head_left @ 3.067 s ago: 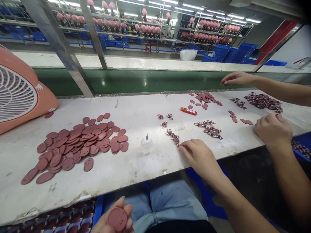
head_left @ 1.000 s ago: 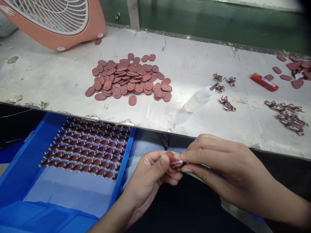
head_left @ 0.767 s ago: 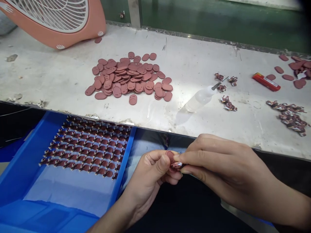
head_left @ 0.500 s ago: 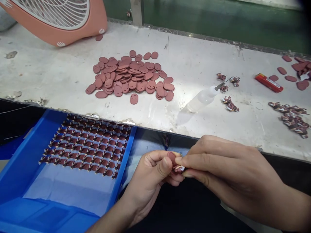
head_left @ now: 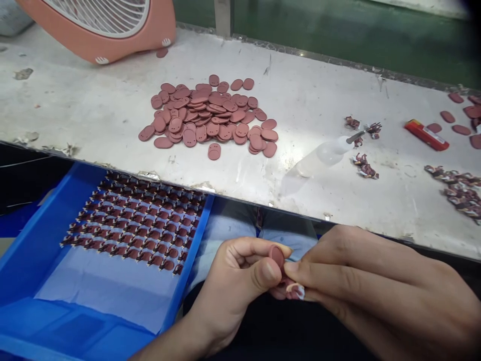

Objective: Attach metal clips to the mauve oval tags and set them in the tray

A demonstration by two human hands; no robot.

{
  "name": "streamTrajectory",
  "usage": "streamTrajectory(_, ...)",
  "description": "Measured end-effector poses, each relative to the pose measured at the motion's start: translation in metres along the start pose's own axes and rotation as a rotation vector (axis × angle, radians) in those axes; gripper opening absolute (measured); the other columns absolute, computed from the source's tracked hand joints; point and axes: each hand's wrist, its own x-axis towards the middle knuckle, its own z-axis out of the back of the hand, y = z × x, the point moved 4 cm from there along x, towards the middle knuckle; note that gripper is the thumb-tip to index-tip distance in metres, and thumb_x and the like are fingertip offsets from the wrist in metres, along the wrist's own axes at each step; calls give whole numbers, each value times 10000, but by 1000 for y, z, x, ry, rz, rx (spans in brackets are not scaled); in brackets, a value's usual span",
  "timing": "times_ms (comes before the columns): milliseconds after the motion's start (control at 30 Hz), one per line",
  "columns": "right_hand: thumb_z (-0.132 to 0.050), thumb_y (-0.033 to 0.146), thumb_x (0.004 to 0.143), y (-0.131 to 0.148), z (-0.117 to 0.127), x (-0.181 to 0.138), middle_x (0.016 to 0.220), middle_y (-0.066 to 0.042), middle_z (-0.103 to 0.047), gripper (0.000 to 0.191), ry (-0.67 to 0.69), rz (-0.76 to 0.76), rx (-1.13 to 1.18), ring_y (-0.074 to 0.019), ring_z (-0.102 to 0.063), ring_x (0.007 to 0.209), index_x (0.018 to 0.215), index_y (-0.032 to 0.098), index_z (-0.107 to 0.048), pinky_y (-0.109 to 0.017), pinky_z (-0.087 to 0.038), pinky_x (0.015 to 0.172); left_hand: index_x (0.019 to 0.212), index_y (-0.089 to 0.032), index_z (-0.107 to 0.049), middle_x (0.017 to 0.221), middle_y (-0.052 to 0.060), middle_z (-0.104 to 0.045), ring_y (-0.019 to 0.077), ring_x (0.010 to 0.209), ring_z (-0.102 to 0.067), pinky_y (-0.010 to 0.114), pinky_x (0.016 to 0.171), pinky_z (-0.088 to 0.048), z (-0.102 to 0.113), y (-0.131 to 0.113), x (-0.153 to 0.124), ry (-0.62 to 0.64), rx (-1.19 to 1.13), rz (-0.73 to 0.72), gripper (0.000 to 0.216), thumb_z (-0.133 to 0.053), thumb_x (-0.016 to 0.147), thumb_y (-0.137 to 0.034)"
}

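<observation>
In front of the bench my left hand pinches a reddish-brown oval disc between thumb and forefinger. My right hand meets it from the right, its fingertips closed at a small brown-and-white figurine just below the disc. Whether figurine and disc touch is hidden by the fingers. On the bench lies a heap of the same oval discs. A clear squeeze bottle with a needle tip lies to its right, with a few loose figurines by the needle.
A blue tray at lower left holds rows of figurines on discs over white paper. An orange fan stands at the back left. At the right are a red box, more discs and a figurine pile.
Both hands have moved slightly down and to the right in view. The figurine now sits lower, farther from the disc's face. The whole scene has shifted a little as the camera moved.
</observation>
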Motion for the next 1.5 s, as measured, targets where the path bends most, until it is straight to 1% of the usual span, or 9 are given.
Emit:
streamTrajectory(100, -605, 32, 950, 1, -1, 2, 941, -30, -685, 251, 30, 6, 88, -109, -625, 743, 1153, 163, -673, -198, -555, 635, 835, -192, -815, 678, 0, -743, 83, 610, -685, 143, 593, -521, -1, -1, -1, 19, -24, -4, 267, -881, 698, -412)
streamTrajectory(333, -620, 17, 927, 0, -3, -2, 930, -34, -669, 269, 46, 25, 125, -127, -627, 769, 1145, 166, -674, -213, -551, 632, 825, -192, -812, 679, 7, -745, 90, 602, -673, 157, 580, -505, 0, 0, -1, -23, -25, -22, 276, -891, 684, -415)
streamTrajectory(567, -632, -44, 881, -6, -8, 0, 989, -36, -675, 333, 43, 62, 128, -114, -628, 887, 1160, 134, -667, -179, -559, 742, 813, -176, -797, 673, 23, -733, 102, 589, -645, 184, 568, -484, 5, 3, -3, -61, -14, -29, 308, -888, 683, -440)
streamTrajectory(733, -601, -6, 941, -2, -7, 8, 952, -7, -676, 221, 75, 65, 123, -65, -599, 836, 1102, 124, -679, -129, -512, 760, 716, -152, -758, 629, 3, -672, 79, 566, -594, 181, 585, -488, 8, 2, -3, -82, 11, -28, 327, -871, 702, -459)
streamTrajectory(867, -602, -16, 934, -1, -6, 10, 959, -3, -669, 243, 77, 62, 161, -66, -582, 836, 1122, 125, -663, -136, -505, 769, 651, -145, -726, 596, -8, -636, 76, 566, -581, 175, 588, -490, 7, 1, -3, -92, 10, -24, 361, -881, 681, -470)
streamTrajectory(1133, -601, 11, 949, -3, -9, 7, 998, -18, -674, 219, 105, 52, 194, -88, -601, 868, 1115, 146, -647, -174, -520, 769, 688, -150, -743, 595, -6, -643, 74, 547, -566, 171, 572, -485, 5, 2, -6, -116, 9, -29, 361, -888, 663, -479)
streamTrajectory(1267, -576, 96, 991, -4, -7, 9, 974, -28, -669, 168, 141, 34, 177, -113, -623, 857, 1116, 178, -654, -197, -549, 739, 698, -145, -741, 603, 0, -637, 78, 567, -568, 168, 580, -489, 6, 1, -5, -88, 6, -17, 376, -872, 683, -496)
streamTrajectory(1400, -613, 178, 993, -7, -6, 10, 1048, -54, -655, 327, 168, 9, 156, -148, -630, 932, 1317, 205, -581, -223, -564, 770, 771, -142, -763, 665, 10, -655, 83, 596, -604, 165, 583, -514, 10, 3, -4, -49, -49, 12, 378, -857, 705, -501)
streamTrajectory(1500, -676, 223, 962, -10, -5, 11, 1054, -48, -644, 430, 78, 0, 151, -145, -625, 926, 1368, 204, -537, -218, -557, 786, 832, -161, -780, 721, 7, -675, 78, 619, -637, 151, 583, -534, 16, 6, -2, -31, -126, 44, 315, -835, 754, -462)
